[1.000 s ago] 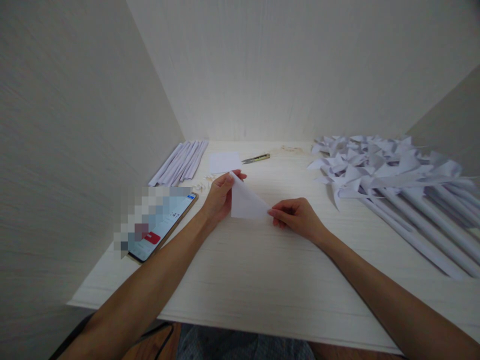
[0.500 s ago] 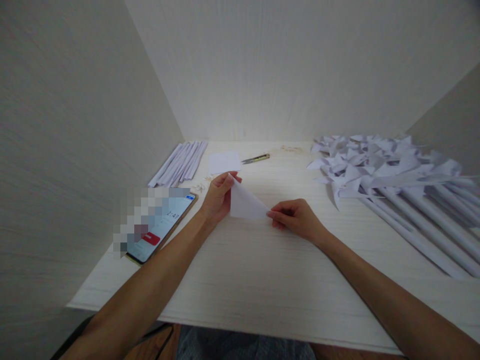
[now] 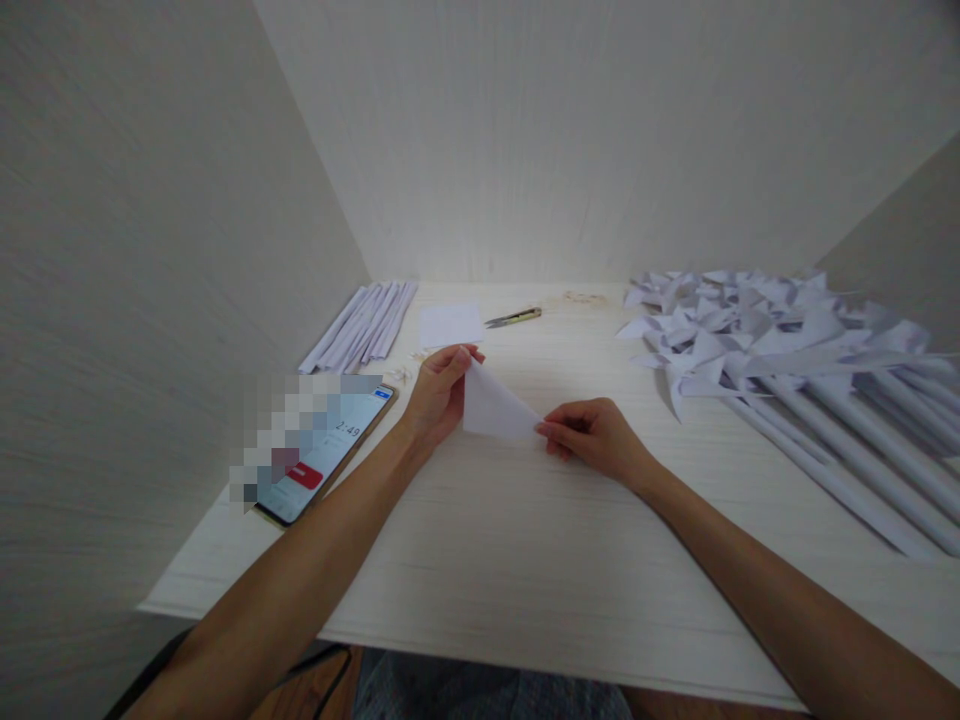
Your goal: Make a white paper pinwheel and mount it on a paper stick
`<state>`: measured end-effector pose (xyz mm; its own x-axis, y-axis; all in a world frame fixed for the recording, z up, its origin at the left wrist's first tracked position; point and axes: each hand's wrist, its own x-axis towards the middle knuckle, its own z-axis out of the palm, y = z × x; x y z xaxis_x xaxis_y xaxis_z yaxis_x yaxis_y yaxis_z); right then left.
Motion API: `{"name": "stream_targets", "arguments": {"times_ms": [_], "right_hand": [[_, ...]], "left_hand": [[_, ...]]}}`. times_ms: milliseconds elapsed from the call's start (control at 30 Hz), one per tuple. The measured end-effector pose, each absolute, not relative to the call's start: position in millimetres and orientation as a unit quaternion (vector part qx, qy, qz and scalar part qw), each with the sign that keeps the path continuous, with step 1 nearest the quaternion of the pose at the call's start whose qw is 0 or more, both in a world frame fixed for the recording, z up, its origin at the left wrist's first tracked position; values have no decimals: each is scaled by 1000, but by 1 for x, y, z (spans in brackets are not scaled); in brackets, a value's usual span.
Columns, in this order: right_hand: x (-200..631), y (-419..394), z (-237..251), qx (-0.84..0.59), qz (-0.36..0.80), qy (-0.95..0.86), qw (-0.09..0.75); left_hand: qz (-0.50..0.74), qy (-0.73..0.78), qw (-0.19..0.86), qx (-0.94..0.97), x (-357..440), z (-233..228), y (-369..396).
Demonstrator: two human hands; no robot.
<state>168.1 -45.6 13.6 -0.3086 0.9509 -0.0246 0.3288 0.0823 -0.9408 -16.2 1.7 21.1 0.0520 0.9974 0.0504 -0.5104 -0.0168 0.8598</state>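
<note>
A white sheet of paper (image 3: 495, 403), folded into a triangle, is held between my two hands just above the table. My left hand (image 3: 441, 393) is closed on its upper left corner, thumb on top. The right corner is pinched between the thumb and fingers of my right hand (image 3: 589, 435). Beyond my left hand lies a flat stack of white paper (image 3: 451, 325), its sheet count unclear. Thread snips (image 3: 514, 317) with a yellowish handle lie to the right of that stack.
Rolled paper sticks (image 3: 361, 325) lie at the back left. A phone (image 3: 322, 460) showing a timer rests beside my left forearm. Many paper pinwheels (image 3: 739, 325) with paper sticks (image 3: 847, 440) are piled on the right. Small pale bits (image 3: 400, 375) lie behind the phone. Walls enclose the table's back and left.
My hands and the folded paper stay almost where they were. The view has shifted very slightly, and the phone's timer reading has changed.
</note>
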Motion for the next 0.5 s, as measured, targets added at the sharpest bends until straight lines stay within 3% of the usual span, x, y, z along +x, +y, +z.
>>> {"name": "stream_targets", "arguments": {"times_ms": [500], "right_hand": [[167,-46,13,-485,456,-670,328]], "left_hand": [[620,351,603,357,-16,26,-2]]}}
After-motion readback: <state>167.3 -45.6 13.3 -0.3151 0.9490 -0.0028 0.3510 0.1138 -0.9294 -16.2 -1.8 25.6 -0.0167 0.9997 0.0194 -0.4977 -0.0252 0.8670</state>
